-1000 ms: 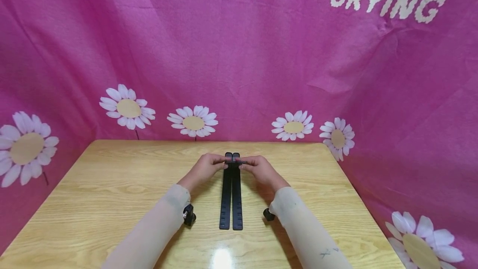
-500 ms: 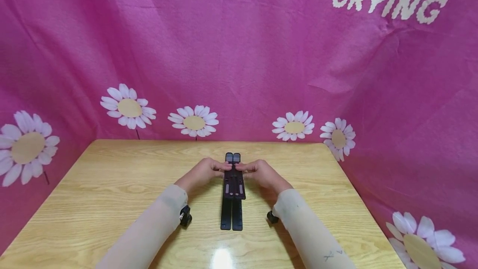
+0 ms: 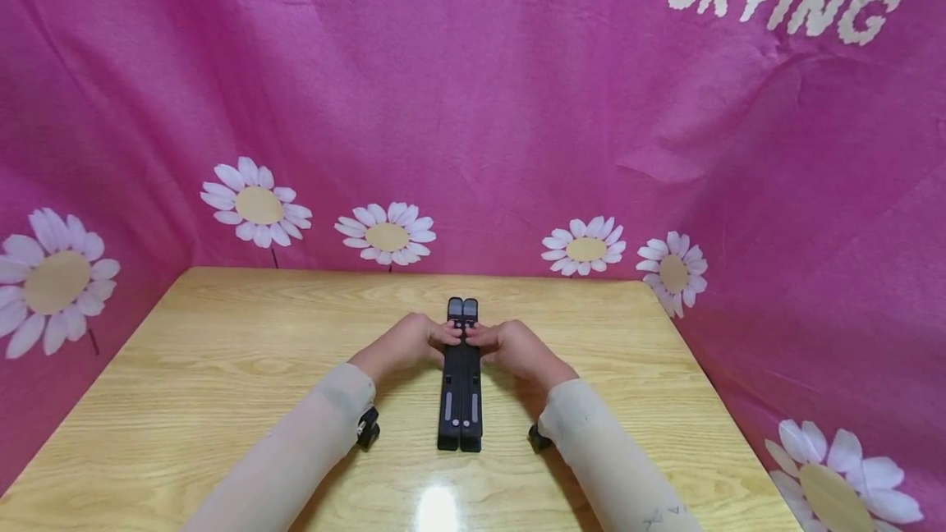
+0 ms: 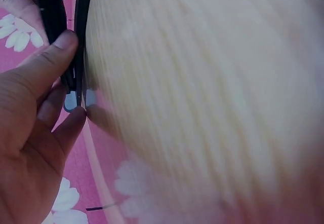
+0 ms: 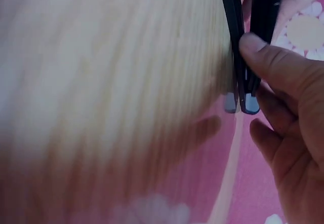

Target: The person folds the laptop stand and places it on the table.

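Note:
A black folding laptop stand (image 3: 461, 388) lies lengthwise on the table, its two long rails side by side. Grey pads show at its far end, and grey strips near the end closest to me. My left hand (image 3: 411, 341) holds its left side near the far end, fingertips on top. My right hand (image 3: 519, 348) grips the right side in the same place. In the left wrist view the left thumb (image 4: 56, 51) lies against the stand's side, where a narrow gap shows between upper and lower bars. The right thumb (image 5: 263, 49) does likewise in the right wrist view.
The stand is on a light wood table (image 3: 281, 327). A pink cloth (image 3: 473, 121) with printed daisies hangs along the table's back and sides. Dark wrist cameras (image 3: 367, 427) sit under both sleeved forearms.
The upper part of the stand has swung down toward me and now lies over the lower rails. Both hands stay at its far end, slightly closer to me.

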A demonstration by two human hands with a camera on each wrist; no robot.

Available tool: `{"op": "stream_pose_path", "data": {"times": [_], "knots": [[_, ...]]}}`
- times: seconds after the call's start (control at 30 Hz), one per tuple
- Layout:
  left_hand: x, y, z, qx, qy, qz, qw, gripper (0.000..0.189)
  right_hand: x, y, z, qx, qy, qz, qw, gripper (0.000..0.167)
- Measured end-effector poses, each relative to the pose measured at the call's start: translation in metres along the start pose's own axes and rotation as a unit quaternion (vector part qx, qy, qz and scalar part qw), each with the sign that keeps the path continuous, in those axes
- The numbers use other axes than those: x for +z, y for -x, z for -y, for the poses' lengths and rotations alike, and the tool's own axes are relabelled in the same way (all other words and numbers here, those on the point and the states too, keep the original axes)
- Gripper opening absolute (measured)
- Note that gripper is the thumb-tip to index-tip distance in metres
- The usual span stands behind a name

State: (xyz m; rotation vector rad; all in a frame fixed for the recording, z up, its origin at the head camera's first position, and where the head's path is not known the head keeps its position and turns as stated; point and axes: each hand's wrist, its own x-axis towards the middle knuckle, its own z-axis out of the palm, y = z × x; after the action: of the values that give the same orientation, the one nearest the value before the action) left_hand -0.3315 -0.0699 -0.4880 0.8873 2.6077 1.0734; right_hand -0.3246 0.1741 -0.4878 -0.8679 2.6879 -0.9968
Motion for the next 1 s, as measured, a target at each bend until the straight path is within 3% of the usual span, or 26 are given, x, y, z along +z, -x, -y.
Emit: {"op": "stream_pose_path", "data": {"times": [0.17,0.33,0.4,0.53,0.6,0.67,0.8,1.0], "knots": [[0.002,-0.001,-0.001,-0.007,-0.028,0.014,0.9995,0.048,0.001,0.000,0.003,-0.003,0.029,0.011,0.9995,0.051],[0.006,0.001,-0.001,-0.010,-0.021,0.032,0.9992,0.049,0.003,0.006,0.004,0.023,-0.052,0.029,0.9980,0.050],[0.006,0.002,-0.002,-0.006,-0.029,0.041,0.9987,0.049,0.003,0.008,0.005,0.023,-0.057,0.037,0.9974,0.050],[0.001,0.006,-0.007,-0.013,-0.040,0.056,0.9975,0.050,0.001,0.009,0.007,0.000,0.053,0.052,0.9972,0.051],[-0.002,0.008,-0.010,-0.014,-0.058,0.060,0.9964,0.051,-0.001,0.008,0.009,-0.023,0.131,0.060,0.9892,0.051],[-0.004,0.011,-0.012,-0.013,-0.083,0.058,0.9947,0.051,-0.001,0.008,0.011,-0.043,0.176,0.066,0.9812,0.048],[-0.004,0.016,-0.012,0.004,-0.120,0.043,0.9918,0.049,-0.001,0.009,0.015,-0.065,0.222,0.062,0.9709,0.036],[-0.004,0.022,-0.010,-0.002,-0.113,0.021,0.9934,0.041,-0.003,0.016,0.018,-0.080,0.257,0.030,0.9627,0.029]]}}
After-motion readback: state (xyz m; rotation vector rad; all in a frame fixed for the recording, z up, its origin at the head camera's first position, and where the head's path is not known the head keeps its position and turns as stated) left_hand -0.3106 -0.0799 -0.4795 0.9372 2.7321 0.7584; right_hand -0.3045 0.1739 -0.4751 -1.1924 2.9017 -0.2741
